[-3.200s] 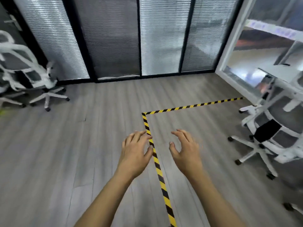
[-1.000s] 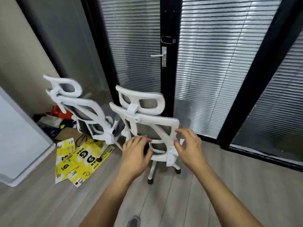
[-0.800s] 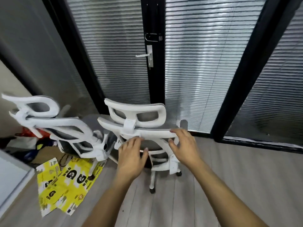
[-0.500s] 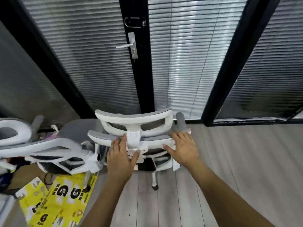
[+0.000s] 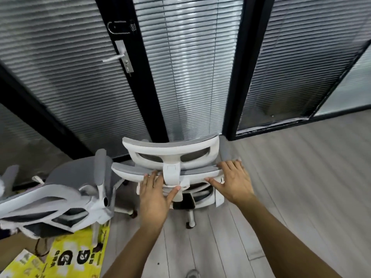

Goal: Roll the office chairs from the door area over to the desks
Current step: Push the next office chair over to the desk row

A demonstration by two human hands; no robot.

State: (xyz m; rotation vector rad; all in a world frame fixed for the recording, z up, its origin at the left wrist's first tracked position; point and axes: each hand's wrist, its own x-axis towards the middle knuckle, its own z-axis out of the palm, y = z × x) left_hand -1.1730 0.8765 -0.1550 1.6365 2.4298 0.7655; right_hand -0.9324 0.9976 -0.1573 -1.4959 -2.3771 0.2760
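With our left hand and right hand spread flat, ungripped, on the back of the chair by the door at 12 o'clock, our pull may slip off or snag the neighbouring chair at 9 o'clock.

An office; glass partitions with slatted blinds, a black-framed door, white mesh office chairs.

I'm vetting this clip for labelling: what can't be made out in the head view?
Head view:
Near chair: seat and most wheels hidden behind its backrest.
Second chair: blurred, cut by the left edge.
Yellow sheet: print unreadable, cut by the bottom edge.
Right hand: grip on the backrest unclear.
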